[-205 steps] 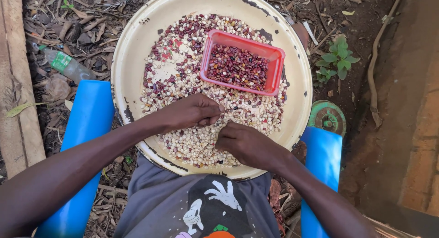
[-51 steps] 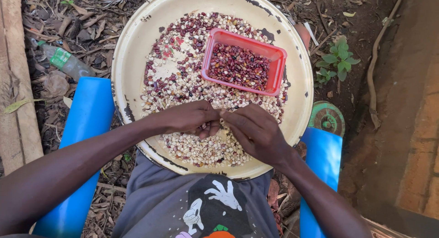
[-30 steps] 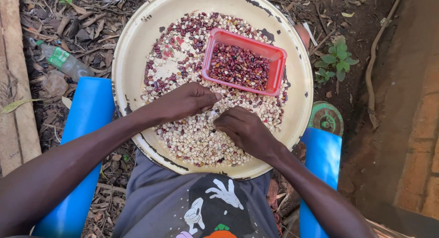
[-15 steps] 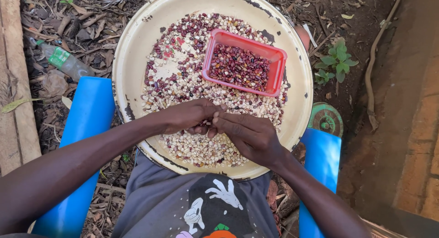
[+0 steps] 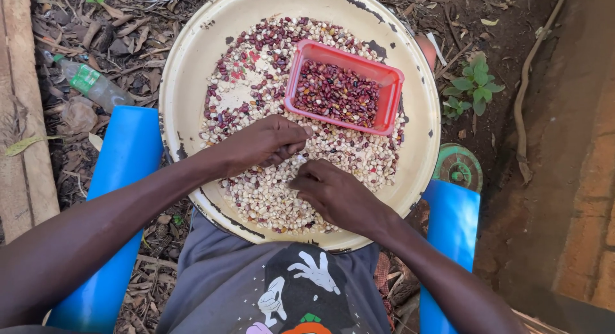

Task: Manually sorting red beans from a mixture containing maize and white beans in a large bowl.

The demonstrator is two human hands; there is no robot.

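Left hand [image 5: 266,141] curled, fingertips pinched, resting on grain [image 5: 269,193] mid-pan [image 5: 186,71]; what it holds, cannot tell. Right hand [image 5: 333,193] just beside, nearer body, fingers bent down into grain, contents hidden. Red tub [image 5: 392,97] of dark beans [image 5: 336,93] lies beyond both hands, up-right, long axis slanting left-right; left fingertips nearer tub.
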